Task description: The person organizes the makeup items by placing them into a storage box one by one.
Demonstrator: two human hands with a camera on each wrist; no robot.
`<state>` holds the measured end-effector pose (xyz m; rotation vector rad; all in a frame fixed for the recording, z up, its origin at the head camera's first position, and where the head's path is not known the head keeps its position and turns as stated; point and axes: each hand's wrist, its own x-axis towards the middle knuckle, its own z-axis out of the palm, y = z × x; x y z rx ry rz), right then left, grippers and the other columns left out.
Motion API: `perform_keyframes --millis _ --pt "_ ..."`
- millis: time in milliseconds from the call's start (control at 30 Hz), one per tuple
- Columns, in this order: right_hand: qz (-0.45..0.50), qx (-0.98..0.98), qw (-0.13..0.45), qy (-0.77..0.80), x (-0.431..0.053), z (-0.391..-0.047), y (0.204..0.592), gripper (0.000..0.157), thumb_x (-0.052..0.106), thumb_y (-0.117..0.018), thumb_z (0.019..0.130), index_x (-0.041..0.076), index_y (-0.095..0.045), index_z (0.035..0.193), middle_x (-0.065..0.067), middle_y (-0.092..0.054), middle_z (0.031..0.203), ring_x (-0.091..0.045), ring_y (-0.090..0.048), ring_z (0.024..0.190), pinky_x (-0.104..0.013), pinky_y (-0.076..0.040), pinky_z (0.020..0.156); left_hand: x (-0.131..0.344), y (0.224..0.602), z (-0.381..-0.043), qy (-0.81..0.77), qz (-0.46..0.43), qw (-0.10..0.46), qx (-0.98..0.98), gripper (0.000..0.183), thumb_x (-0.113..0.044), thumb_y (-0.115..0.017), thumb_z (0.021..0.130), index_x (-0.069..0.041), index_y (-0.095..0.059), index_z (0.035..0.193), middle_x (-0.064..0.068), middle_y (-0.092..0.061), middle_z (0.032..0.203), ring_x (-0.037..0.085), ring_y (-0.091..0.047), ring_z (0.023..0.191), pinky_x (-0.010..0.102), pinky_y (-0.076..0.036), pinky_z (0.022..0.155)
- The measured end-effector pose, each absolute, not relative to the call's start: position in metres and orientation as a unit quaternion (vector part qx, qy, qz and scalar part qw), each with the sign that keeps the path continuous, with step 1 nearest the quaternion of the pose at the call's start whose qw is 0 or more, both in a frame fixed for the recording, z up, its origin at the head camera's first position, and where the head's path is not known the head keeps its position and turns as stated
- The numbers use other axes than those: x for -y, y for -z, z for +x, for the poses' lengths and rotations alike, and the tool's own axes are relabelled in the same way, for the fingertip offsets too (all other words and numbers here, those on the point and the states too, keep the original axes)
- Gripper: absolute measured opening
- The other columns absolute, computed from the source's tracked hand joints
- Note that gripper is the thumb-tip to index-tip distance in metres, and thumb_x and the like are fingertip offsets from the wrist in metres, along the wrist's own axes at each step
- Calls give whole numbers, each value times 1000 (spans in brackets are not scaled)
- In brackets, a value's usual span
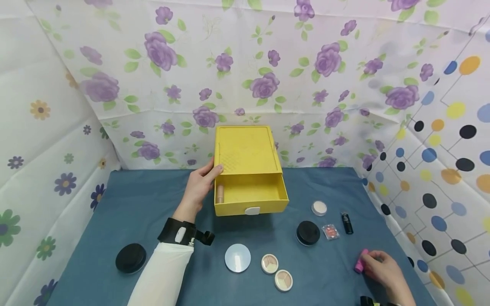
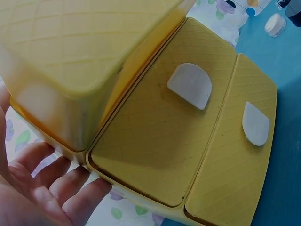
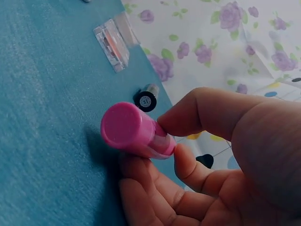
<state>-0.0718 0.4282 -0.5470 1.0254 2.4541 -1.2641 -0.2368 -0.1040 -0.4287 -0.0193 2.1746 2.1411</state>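
A yellow drawer box [image 1: 249, 148] stands at the back of the table, its top drawer [image 1: 250, 207] pulled out. A beige tube [image 1: 220, 194] stands in the drawer's left corner. My left hand [image 1: 199, 182] holds the box's left side, thumb on the top edge and fingers along the side. In the left wrist view, two lower drawers with white tabs [image 2: 190, 85] are closed. At the right, my right hand [image 1: 383, 270] pinches a pink cylindrical tube [image 3: 136, 129] between thumb and fingers, close over the blue cloth.
Near the right hand lie a black tube [image 1: 346, 223], a small clear case [image 1: 330, 232], a white round jar [image 1: 319, 208] and a black-lidded jar [image 1: 308, 233]. Two three-colour compacts [image 1: 269, 264] and a pale round disc [image 1: 237, 258] lie in front. Another black-lidded jar [image 1: 131, 258] sits left.
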Motion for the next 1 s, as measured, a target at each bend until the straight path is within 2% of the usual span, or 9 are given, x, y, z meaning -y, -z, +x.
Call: perform_keyframes --millis 333,667,800,1000 --pt "340 -803 94 481 -426 -73 541 55 27 -70 88 -8 -45 123 -13 -64 90 -15 -65 72 -33 -61 65 105 430 -238 -703 0 43 -710 73 -64 -68 84 -40 -41 147 -4 -38 155 20 -39 135 58 -39 106" --pt "323 -806 114 484 -420 -77 532 63 34 -74 88 -7 -44 126 -13 -64 95 -17 -66 76 -35 -61 69 105 431 -238 -702 -1 42 -711 72 -64 -68 84 -41 -42 146 -4 -38 155 20 -40 135 57 -40 106" --pt "304 -819 115 473 -415 -76 525 68 44 -75 86 -5 -46 123 -10 -65 92 -17 -65 77 -34 -60 68 105 431 -238 -703 -1 44 -710 72 -64 -68 83 -40 -42 146 -4 -38 155 20 -40 135 57 -40 106" --pt "256 -845 109 457 -395 -80 511 60 50 -70 90 -1 -48 113 -5 -69 90 -16 -64 80 -33 -59 69 105 431 -238 -705 1 43 -708 73 -63 -69 84 -37 -42 147 -3 -38 155 19 -39 135 57 -40 106"
